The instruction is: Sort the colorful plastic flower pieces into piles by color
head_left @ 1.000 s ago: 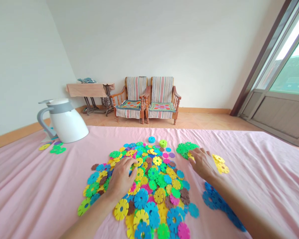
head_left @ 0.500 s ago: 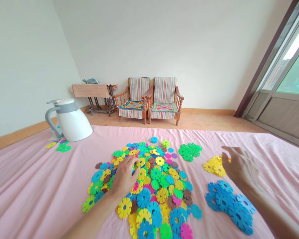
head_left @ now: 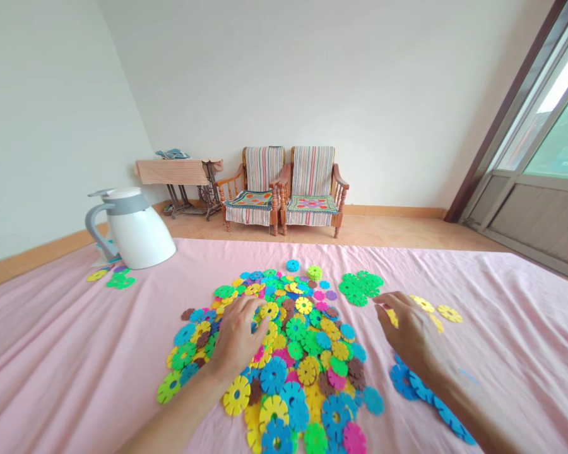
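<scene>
A large mixed pile of flower-shaped plastic discs (head_left: 296, 329) in blue, yellow, green, pink and brown lies on the pink cloth (head_left: 99, 366). Resting over the pile's left part is my left hand (head_left: 239, 331), fingers curved and thumb apart; whatever is under the palm is hidden. My right hand (head_left: 407, 325) hovers over a small group of yellow discs (head_left: 449, 313), its fingers spread and holding nothing I can see. Beyond it sits a cluster of green discs (head_left: 361, 287). My right forearm partly covers a heap of blue discs (head_left: 419, 386).
A white jug with a grey handle (head_left: 139, 233) stands at the left, with a few loose discs (head_left: 120, 281) in front of it. A small blue stack (head_left: 292, 265) and a lime stack (head_left: 314, 272) lie behind the pile. Two wooden armchairs (head_left: 312, 183) are farther back.
My right hand has moved left across the yellow group, and some yellow discs now lie spread out to its right. The left hand has hardly moved.
</scene>
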### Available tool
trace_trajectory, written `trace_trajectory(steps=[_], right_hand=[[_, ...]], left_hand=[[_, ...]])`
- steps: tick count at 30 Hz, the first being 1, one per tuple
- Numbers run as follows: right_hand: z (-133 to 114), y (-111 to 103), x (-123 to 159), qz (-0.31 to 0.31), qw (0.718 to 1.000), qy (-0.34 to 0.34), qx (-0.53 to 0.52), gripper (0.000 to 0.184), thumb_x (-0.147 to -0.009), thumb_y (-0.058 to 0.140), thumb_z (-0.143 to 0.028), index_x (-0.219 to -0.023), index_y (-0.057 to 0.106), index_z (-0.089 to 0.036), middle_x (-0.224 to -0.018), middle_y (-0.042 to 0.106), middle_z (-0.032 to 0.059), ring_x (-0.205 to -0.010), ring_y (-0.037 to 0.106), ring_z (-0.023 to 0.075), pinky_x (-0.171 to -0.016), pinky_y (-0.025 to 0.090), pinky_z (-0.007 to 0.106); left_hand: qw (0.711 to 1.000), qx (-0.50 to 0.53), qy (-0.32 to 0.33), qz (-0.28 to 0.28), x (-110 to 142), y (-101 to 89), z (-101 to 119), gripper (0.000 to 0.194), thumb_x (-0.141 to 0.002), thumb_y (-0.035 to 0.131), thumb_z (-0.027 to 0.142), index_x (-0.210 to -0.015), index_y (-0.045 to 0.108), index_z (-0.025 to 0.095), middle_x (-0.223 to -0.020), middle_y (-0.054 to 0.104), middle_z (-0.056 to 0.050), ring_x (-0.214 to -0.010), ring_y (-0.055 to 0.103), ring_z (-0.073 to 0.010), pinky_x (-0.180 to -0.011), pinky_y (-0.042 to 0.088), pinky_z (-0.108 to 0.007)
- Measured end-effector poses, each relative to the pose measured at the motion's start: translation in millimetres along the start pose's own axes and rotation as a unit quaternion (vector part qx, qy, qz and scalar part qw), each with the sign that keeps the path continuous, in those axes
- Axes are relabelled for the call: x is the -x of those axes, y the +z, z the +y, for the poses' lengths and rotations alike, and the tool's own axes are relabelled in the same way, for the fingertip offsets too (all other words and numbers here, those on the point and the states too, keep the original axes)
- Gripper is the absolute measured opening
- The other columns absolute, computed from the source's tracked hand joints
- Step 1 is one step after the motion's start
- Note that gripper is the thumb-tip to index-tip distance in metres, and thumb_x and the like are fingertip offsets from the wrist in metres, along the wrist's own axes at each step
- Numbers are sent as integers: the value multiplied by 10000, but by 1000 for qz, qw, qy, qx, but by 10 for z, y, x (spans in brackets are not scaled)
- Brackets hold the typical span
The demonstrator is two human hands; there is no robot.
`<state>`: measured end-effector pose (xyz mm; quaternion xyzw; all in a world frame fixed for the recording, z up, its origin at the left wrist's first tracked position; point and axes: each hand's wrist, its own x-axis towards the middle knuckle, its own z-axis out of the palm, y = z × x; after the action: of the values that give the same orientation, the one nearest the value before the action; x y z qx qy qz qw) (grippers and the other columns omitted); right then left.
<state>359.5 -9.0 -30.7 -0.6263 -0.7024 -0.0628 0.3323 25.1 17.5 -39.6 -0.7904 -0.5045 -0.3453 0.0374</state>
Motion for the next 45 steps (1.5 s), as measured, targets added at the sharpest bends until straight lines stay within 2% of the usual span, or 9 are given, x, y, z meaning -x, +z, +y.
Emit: trace_trajectory(steps=[7, 16, 22, 27, 31, 34, 36, 40, 45], right_hand=[[-299, 1, 101, -48, 998, -38, -31, 234, -904, 400, -246, -890, 630, -205, -916, 659, 75, -836, 614, 215, -747, 467, 345], [-608, -9, 184, -84, 988, -76, -101, 225, -926, 400, -234, -884, 620, -212, -904, 647, 75, -840, 616, 204, -757, 486, 341], [-804, 5, 252, -127, 975, -72, -168, 227, -931, 388, -216, -854, 602, -212, -867, 627, 67, -806, 611, 190, -722, 498, 322], [-850, 32, 297, -148, 963, -64, -218, 189, -916, 415, -201, -904, 602, -220, -889, 628, 55, -822, 617, 183, -741, 500, 318], [-945, 11, 359, -161, 946, -21, -281, 128, -874, 497, -203, -982, 560, -227, -891, 633, 28, -782, 628, 166, -702, 507, 296], [-1046, -19, 384, -199, 919, 1, -341, 84, -890, 466, -200, -905, 545, -224, -749, 622, -17, -644, 614, 128, -608, 492, 245], [-1059, -45, 347, -201, 919, -5, -339, 119, -894, 455, -201, -835, 557, -219, -694, 612, -24, -622, 597, 123, -601, 475, 239], [-731, -88, 153, -103, 964, 29, -243, 148, -865, 463, -248, -788, 583, -210, -697, 621, 3, -634, 571, 149, -604, 455, 267], [285, -108, -9, 26, 986, 140, -87, 136, -791, 471, -289, -772, 587, -220, -717, 663, 38, -647, 613, 194, -616, 457, 307]], left_hand=[[998, -17, 19, -63, 15, 10, 19, 226, -867, 563, 263, -1066, 661, 223, -1056, 693, -48, -1004, 600, -249, -944, 418, -471], [994, 93, 54, -8, 10, -74, 198, 180, -912, 498, 225, -962, 671, 220, -900, 673, -47, -875, 622, -192, -792, 495, -338], [982, 180, 29, -41, 61, -76, 373, 85, -864, 560, 203, -825, 636, 201, -803, 629, -31, -768, 612, -164, -683, 505, -270], [972, 227, 45, -48, 65, -85, 420, 195, -917, 498, 201, -986, 678, 231, -883, 658, -38, -819, 636, -150, -728, 521, -246], [966, 242, 45, -83, 131, -108, 545, 300, -902, 524, 196, -1183, 599, 271, -944, 676, -32, -842, 651, -159, -768, 540, -264], [961, 249, 41, -112, 204, -95, 622, 405, -884, 558, 211, -1278, 512, 289, -919, 684, -16, -806, 663, -162, -769, 555, -280], [960, 250, 43, -121, 227, -79, 622, 423, -887, 556, 218, -1297, 481, 292, -922, 680, -13, -797, 663, -158, -779, 557, -285], [971, 211, 54, -100, 172, -69, 517, 286, -898, 534, 215, -1178, 559, 265, -984, 653, -36, -860, 645, -164, -819, 542, -300], [980, 133, 51, -139, 71, -111, 378, 251, -801, 664, 190, -1044, 637, 250, -1009, 622, -35, -979, 598, -207, -879, 508, -353]])
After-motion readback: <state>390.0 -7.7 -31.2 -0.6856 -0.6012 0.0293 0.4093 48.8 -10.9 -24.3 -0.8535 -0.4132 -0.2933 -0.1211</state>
